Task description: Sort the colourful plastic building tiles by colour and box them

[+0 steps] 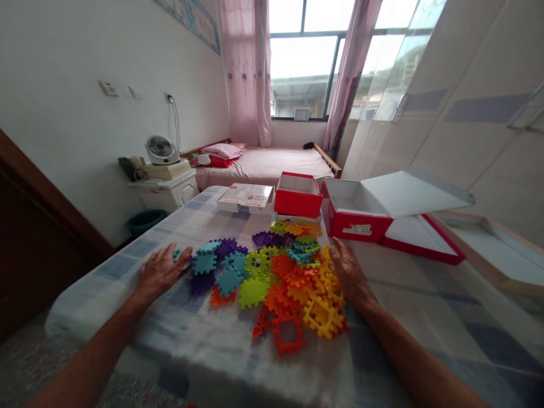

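Note:
A spread pile of notched plastic building tiles lies on the checked tablecloth between my hands. Teal tiles [229,280] and purple tiles [228,247] are on the left, lime green tiles [254,291] in the middle, orange tiles [278,298] and yellow tiles [322,316] on the right. My left hand [160,268] rests at the pile's left side, fingers stretched out; a small teal piece [175,255] shows by its fingers. Along the right side, my right hand [347,270] lies against the yellow tiles with its fingers extended. Neither hand grips a tile.
Behind the pile stand a flat white box [246,199], an open red box [298,195] and a larger red box [359,221] with its lid folded out right. A wooden tray [493,249] is at the far right. A bed [276,161] and a small fan [162,149] are beyond.

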A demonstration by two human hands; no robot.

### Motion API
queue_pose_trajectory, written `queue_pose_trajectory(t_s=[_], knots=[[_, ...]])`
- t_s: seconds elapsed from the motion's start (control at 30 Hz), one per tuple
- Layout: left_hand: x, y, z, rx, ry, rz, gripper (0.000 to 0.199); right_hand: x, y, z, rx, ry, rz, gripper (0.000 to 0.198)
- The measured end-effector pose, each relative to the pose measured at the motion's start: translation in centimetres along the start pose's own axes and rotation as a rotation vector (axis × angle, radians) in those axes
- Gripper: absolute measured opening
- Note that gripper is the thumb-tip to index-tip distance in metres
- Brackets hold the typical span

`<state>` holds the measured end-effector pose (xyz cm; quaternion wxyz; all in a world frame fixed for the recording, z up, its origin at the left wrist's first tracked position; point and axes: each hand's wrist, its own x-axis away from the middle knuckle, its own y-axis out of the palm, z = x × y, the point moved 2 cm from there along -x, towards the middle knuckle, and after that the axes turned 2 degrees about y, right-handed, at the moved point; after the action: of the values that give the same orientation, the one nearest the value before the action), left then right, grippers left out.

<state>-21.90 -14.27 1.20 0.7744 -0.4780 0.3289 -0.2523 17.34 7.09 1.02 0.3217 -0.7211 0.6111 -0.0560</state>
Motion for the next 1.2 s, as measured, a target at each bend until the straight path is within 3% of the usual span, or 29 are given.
queue_pose_trajectory(t_s=[0.1,0.23,0.6,0.7,0.8,0.87,0.97,1.07,1.2], knots=[[1.3,0.5,0.0,-0.016,0.02,-0.029,0.075,0.0,0.2,0.1,0.02,-0.006,-0.004,0.062],[2.1,1.0,4.6,0.174,0.094,-0.083,0.08,0.1,0.2,-0.1,0.047,0.01,-0.022,0.067],[1.4,3.0,14.3,0.713,0.081,-0.148,0.072,0.1,0.3,0.1,0.05,-0.022,-0.012,0.058],[1.2,2.5,17.2,0.722,0.213,-0.119,0.059,0.2,0.3,-0.1,0.059,-0.022,-0.013,0.059],[1.6,0.4,18.9,0.626,0.445,-0.077,0.053,0.3,0.0,-0.4,0.088,-0.05,-0.004,0.061],[2.6,-1.4,18.6,0.535,0.647,-0.145,0.059,0.3,-0.1,-0.6,0.093,-0.052,-0.003,0.062],[5.1,-3.0,15.7,0.34,0.974,-0.409,0.091,0.3,-0.3,-0.7,0.076,-0.019,-0.014,0.062],[7.6,-2.9,11.8,0.172,1.061,-0.539,0.111,0.3,-0.2,-0.7,0.076,0.0,-0.014,0.062],[8.6,-0.8,10.1,0.119,1.058,-0.468,0.114,0.3,0.1,-0.7,0.093,-0.027,-0.005,0.062]])
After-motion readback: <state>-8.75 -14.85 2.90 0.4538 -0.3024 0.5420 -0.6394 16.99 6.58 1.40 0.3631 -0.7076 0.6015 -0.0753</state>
